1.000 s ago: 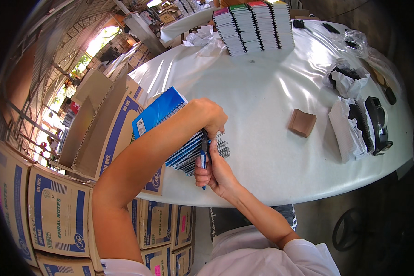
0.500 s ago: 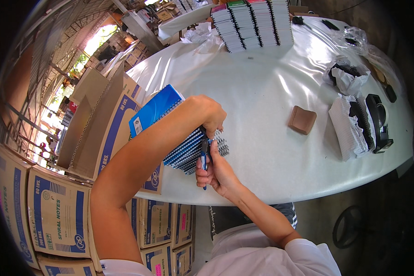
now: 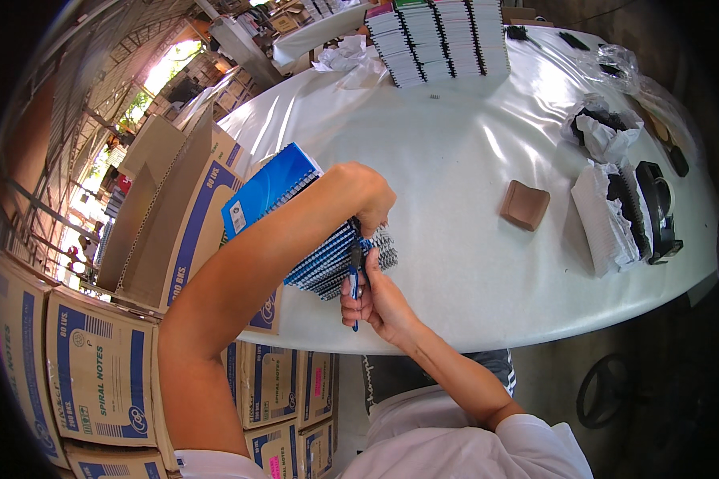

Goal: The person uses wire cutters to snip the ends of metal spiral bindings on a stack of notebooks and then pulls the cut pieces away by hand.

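Observation:
Spiral notebooks with blue covers (image 3: 270,188) lie in an overlapping stack at the table's near left edge. Their wire-bound edges (image 3: 321,265) form dark and silvery rows, and loose-looking wire coil ends (image 3: 387,246) stick out on the right. My left hand (image 3: 369,198) reaches over the stack, its fingers closed and pointing down at the coils. What they pinch is hidden. My right hand (image 3: 379,299) is closed around blue-handled pliers (image 3: 355,275), held upright with the dark jaws just under my left fingers, beside the coils.
An open carton (image 3: 204,215) stands left of the notebooks, above stacked cartons (image 3: 104,367). On the white table (image 3: 455,176) are a brown block-like piece (image 3: 525,205), paper-wrapped black coils (image 3: 607,219), a black tape dispenser (image 3: 657,211) and upright bound books (image 3: 439,44) at the back.
My left hand has shifted very slightly over the coils. The pliers stay in my right hand at nearly the same place, and the notebooks look almost unmoved.

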